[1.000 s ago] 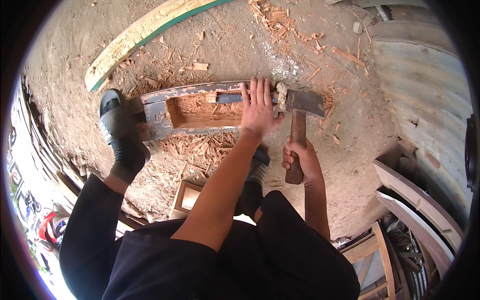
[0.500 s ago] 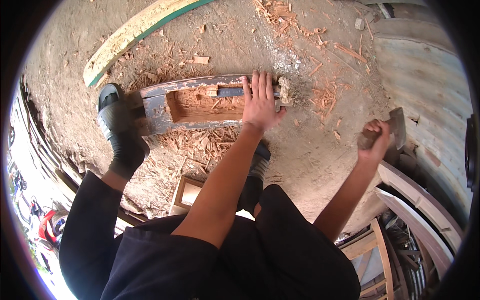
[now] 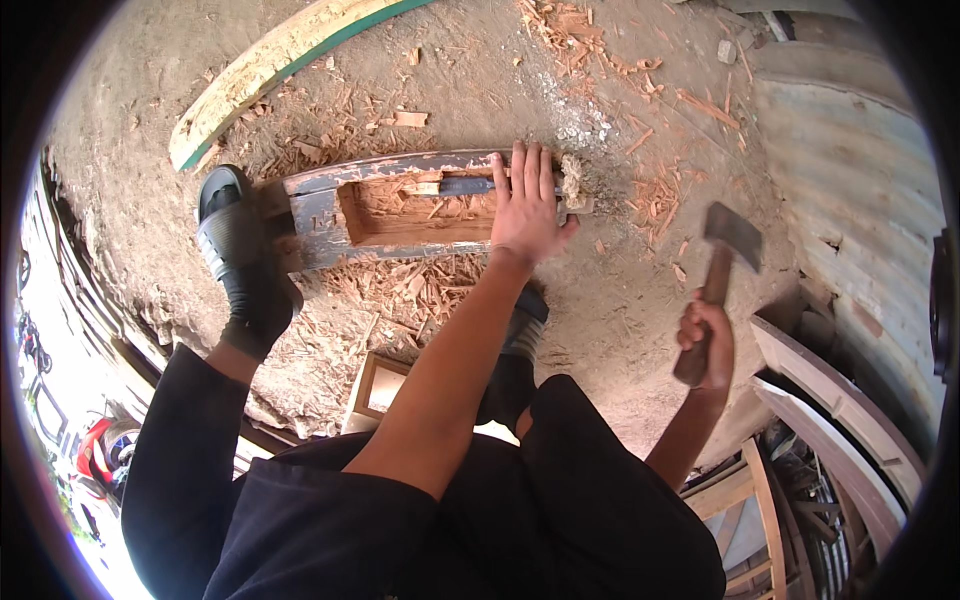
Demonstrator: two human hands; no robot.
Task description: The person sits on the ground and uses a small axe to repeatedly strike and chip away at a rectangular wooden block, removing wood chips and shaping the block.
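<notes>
A grey-painted wooden block (image 3: 320,225) with a rectangular hollow cut into it lies across the ground before me. Inside the hollow, along its far side, rests a chisel (image 3: 468,186) with a blue-grey shank and what looks like a frayed wooden butt at the right end. My left hand (image 3: 525,207) lies across the chisel, its long fingers pressing it against the block near the right end; the grip underneath is hidden. To the right, my right hand (image 3: 708,345) is closed round the handle of a short hammer (image 3: 718,275) with a broad, hatchet-like metal head, raised clear of the block.
Wood chips (image 3: 415,290) litter the ground around the block. A curved plank with a green edge (image 3: 290,65) lies beyond it. My sandalled left foot (image 3: 232,235) is against the block's left end. Corrugated metal sheeting (image 3: 840,170) and stacked boards (image 3: 850,420) bound the right side.
My right hand has turned and come down and slightly left, so the hammer's head now points up and away. The left hand stays on the chisel, and the block keeps its place.
</notes>
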